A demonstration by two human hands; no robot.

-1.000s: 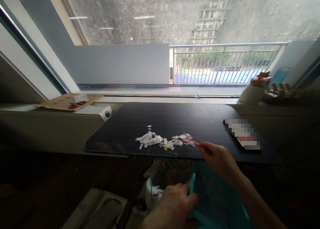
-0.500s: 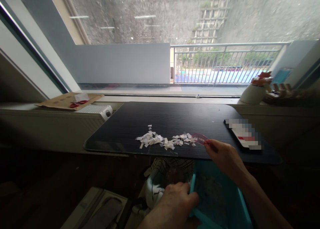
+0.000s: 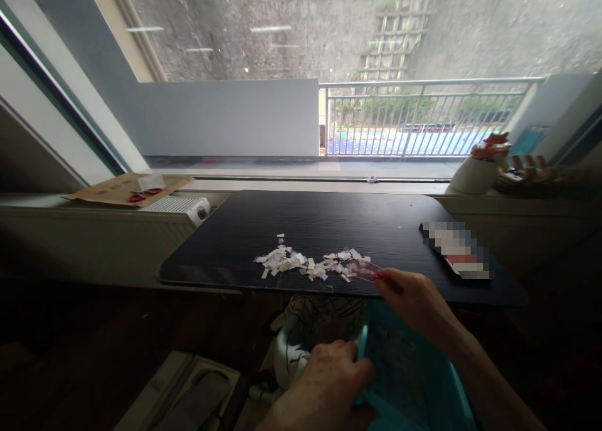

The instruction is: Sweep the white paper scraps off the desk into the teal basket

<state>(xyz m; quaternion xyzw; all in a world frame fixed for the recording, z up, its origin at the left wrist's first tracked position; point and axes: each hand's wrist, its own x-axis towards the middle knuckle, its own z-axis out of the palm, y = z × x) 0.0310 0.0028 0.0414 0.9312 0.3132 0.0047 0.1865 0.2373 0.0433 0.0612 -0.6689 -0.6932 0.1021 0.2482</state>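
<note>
Scraps of white paper (image 3: 282, 261) lie in a loose band near the front edge of the black table (image 3: 301, 214). My right hand (image 3: 414, 296) pinches one end of a translucent pink plastic piece with a curved edge (image 3: 362, 268). Its far end lies among the scraps at the right side of the pile. Below the table edge, my left hand (image 3: 329, 381) is closed around the rim of a turquoise bin (image 3: 455, 387). Greyish contents, too dim to make out, show inside the bin.
A pixelated flat object (image 3: 456, 252) lies at the table's right. A white pot (image 3: 473, 174) stands on the sill. Brown paper (image 3: 103, 189) with red scissors lies by the radiator (image 3: 176, 208). Below left is an open box (image 3: 192, 393).
My right hand has moved a little left and toward the table's front edge, bringing the pink piece with it over the right-hand scraps. My left hand stays on the bin rim.
</note>
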